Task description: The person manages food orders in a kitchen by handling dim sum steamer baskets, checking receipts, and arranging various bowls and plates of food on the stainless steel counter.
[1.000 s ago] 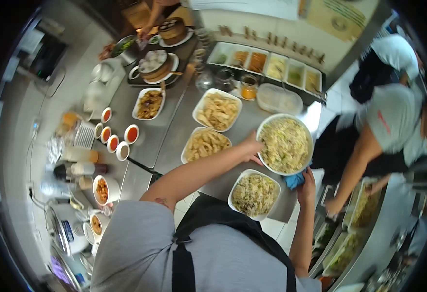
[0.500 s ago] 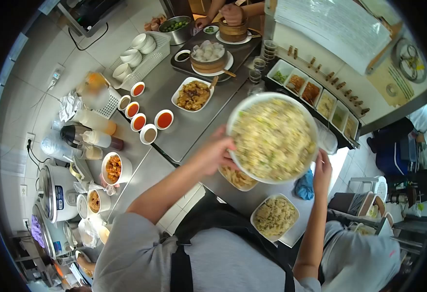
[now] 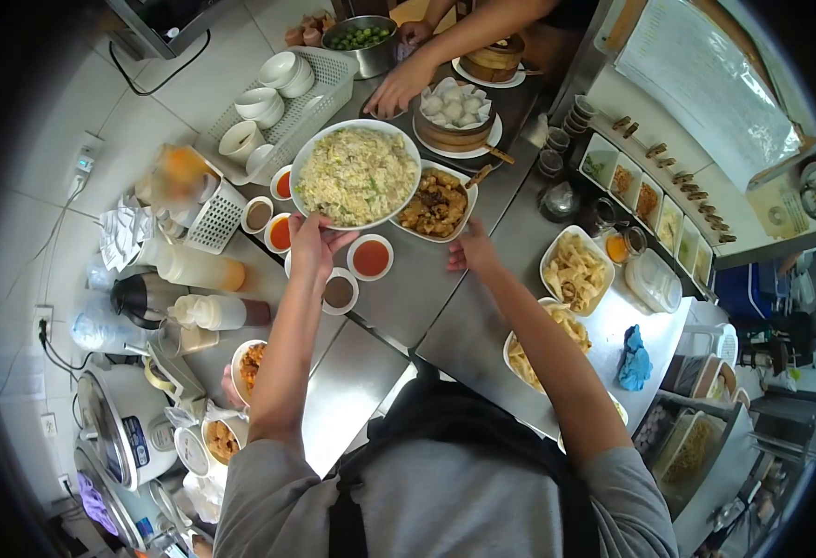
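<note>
My left hand (image 3: 315,245) grips the near rim of a large white bowl of fried rice (image 3: 354,177), held over the counter with its far side uncovered. Beside it sits a square white dish of brown glazed pieces (image 3: 434,203) with a wooden handle sticking out, partly overlapped by the bowl. My right hand (image 3: 471,252) is by that dish's near right corner, fingers apart and holding nothing; whether they touch the rim I cannot tell. Several small sauce cups, one with red sauce (image 3: 371,258), stand around my left hand.
Another person's hand (image 3: 402,89) reaches in beyond the bowl. Near it are a bamboo steamer of dumplings (image 3: 454,104) and a pot of greens (image 3: 361,60). Fried wrappers (image 3: 577,270) and a blue cloth (image 3: 633,359) lie right. Sauce bottles (image 3: 194,268) line the left.
The rice bowl has moved left and away, to beside the glazed dish. My right hand has let go of its rim. Another person's arm now reaches across the far counter.
</note>
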Demonstrator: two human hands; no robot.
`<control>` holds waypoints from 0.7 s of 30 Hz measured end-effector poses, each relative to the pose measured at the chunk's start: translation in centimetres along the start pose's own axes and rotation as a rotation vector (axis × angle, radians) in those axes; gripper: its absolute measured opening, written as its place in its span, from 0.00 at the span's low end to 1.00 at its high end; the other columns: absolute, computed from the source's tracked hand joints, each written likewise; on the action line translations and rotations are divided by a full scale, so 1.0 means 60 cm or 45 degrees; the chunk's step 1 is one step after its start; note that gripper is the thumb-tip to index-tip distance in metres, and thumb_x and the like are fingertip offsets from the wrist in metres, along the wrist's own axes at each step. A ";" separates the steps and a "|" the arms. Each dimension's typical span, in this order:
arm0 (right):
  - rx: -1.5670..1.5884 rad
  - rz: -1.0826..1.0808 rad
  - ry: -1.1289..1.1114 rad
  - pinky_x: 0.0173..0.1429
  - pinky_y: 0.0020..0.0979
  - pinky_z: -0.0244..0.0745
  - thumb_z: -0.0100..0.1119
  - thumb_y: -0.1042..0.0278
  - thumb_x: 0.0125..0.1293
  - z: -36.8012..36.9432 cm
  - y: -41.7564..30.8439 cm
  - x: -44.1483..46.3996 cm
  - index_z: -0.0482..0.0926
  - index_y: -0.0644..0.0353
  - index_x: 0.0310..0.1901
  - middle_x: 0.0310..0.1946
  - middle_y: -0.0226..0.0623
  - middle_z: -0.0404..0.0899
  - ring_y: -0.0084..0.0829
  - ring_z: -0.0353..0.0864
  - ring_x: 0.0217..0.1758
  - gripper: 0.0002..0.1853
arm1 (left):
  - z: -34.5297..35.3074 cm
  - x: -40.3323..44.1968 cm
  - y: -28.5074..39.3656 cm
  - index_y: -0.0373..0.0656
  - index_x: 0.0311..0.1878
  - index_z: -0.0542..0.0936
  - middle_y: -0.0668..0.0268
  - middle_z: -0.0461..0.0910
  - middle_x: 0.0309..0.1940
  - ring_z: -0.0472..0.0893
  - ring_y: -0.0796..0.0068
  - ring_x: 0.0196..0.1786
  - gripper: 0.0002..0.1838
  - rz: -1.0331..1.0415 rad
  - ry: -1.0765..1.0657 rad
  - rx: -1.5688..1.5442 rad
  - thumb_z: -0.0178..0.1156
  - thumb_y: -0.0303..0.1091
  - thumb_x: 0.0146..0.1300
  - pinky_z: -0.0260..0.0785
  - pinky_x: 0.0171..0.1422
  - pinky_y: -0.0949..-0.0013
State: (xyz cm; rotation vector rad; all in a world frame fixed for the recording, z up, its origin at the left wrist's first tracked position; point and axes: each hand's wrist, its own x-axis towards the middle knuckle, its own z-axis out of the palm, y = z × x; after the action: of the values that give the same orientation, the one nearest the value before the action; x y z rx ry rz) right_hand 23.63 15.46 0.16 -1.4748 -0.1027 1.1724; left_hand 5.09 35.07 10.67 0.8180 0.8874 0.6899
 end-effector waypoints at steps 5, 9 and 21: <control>0.234 0.106 0.023 0.34 0.46 0.84 0.39 0.70 0.66 0.025 -0.044 -0.019 0.43 0.51 0.66 0.38 0.47 0.75 0.44 0.80 0.26 0.29 | -0.005 0.053 -0.030 0.41 0.49 0.53 0.52 0.68 0.42 0.81 0.47 0.36 0.21 -0.024 0.053 -0.094 0.49 0.21 0.54 0.83 0.35 0.48; 0.092 0.128 0.130 0.32 0.44 0.84 0.40 0.67 0.68 0.038 -0.030 -0.013 0.47 0.54 0.62 0.38 0.50 0.75 0.43 0.81 0.27 0.23 | -0.012 0.083 -0.059 0.41 0.51 0.52 0.50 0.67 0.42 0.80 0.44 0.38 0.24 -0.082 0.054 -0.198 0.50 0.20 0.52 0.82 0.38 0.44; 0.325 0.086 0.144 0.49 0.38 0.80 0.45 0.73 0.69 -0.002 0.108 -0.239 0.34 0.55 0.72 0.51 0.51 0.72 0.43 0.82 0.42 0.37 | 0.016 0.095 -0.140 0.20 0.51 0.63 0.40 0.69 0.49 0.76 0.37 0.49 0.22 -0.113 0.237 -0.252 0.45 0.16 0.48 0.78 0.48 0.37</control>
State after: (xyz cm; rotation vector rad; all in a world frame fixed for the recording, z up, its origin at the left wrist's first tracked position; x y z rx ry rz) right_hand 13.19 4.13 3.39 -1.3225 0.1702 1.1086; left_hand 10.09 34.99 1.77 0.5410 0.9987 0.7708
